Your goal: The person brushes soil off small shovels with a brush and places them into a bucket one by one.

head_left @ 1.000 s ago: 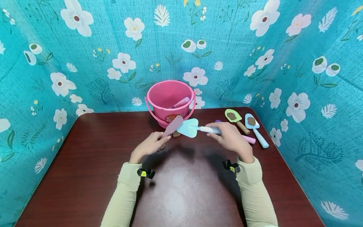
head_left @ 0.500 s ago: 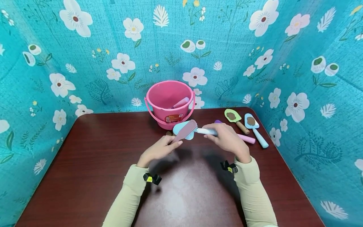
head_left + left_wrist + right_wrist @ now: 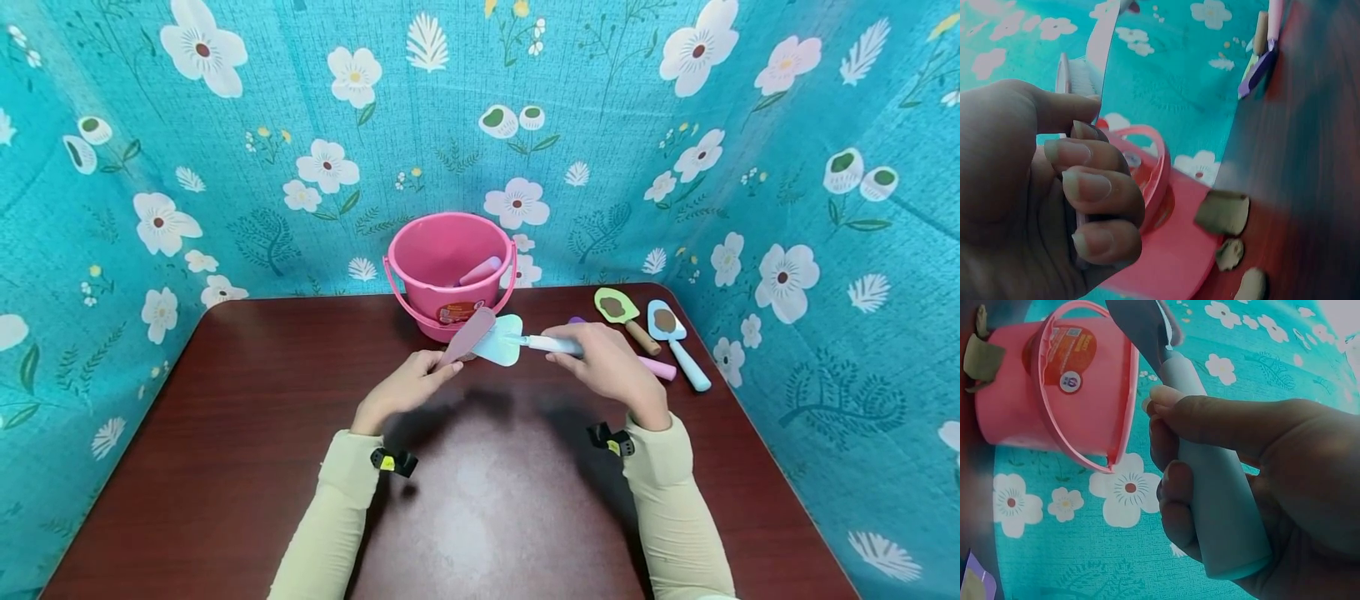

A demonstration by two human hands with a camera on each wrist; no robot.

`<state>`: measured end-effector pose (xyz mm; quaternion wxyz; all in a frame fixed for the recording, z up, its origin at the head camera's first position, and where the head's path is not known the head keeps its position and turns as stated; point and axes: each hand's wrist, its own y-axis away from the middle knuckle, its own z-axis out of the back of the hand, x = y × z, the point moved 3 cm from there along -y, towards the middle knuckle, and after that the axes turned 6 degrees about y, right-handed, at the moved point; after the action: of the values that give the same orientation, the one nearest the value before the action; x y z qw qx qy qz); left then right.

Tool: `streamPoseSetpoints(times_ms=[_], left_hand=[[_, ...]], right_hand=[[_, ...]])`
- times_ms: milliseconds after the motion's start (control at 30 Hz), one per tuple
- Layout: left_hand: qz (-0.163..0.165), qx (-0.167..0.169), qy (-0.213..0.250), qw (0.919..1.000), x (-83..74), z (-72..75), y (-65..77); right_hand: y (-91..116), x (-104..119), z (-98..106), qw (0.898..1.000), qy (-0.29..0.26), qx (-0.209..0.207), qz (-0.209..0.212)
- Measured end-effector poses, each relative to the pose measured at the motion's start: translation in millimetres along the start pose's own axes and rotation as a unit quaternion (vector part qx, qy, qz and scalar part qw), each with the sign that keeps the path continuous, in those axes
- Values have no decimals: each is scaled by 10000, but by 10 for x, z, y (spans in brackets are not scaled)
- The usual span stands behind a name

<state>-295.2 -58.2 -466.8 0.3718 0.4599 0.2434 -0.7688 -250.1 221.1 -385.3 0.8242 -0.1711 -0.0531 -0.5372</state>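
My left hand (image 3: pixel 405 382) grips a mauve brush (image 3: pixel 468 333). Its pale bristles (image 3: pixel 1082 76) show in the left wrist view, facing the trowel blade. In the head view the brush's back overlaps the left edge of the light blue trowel (image 3: pixel 502 342). My right hand (image 3: pixel 611 362) holds that trowel by its thick handle (image 3: pixel 1217 500), fingers wrapped round it and thumb along the top. Both tools are up in front of the pink bucket (image 3: pixel 422 298), above the table. Several brown, crumbly-looking pieces (image 3: pixel 1224 212) lie beside the bucket's base.
A lilac handle (image 3: pixel 480 272) leans inside the bucket. On the right lie a green trowel (image 3: pixel 617 306) and a blue trowel (image 3: pixel 665 320), each with a brown patch. A pink-handled purple trowel (image 3: pixel 660 369) lies partly behind my right hand. Flowered cloth surrounds the table.
The brush moved right across the trowel blade, then back left to the blade's left edge. My right hand shifted slightly left and returned, still holding the trowel.
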Motion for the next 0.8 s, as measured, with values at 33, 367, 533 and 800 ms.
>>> streamPoseSetpoints(times_ms=[33,367,533,800], left_hand=[[52,-10,58,10000,16,18,5],[103,72,592,9982,44,79,33],[-92,151,477,9987,-54,2,21],[-198,416,487,9978,-265,-183,18]], right_hand=[[2,-5,5,10000,-2,-11,12],[-1,-24,-18,9999,-150,66,-38],[-14,-4,-33,9994,-284,166,-65],[-30,29,-58,9997,-203,151,24]])
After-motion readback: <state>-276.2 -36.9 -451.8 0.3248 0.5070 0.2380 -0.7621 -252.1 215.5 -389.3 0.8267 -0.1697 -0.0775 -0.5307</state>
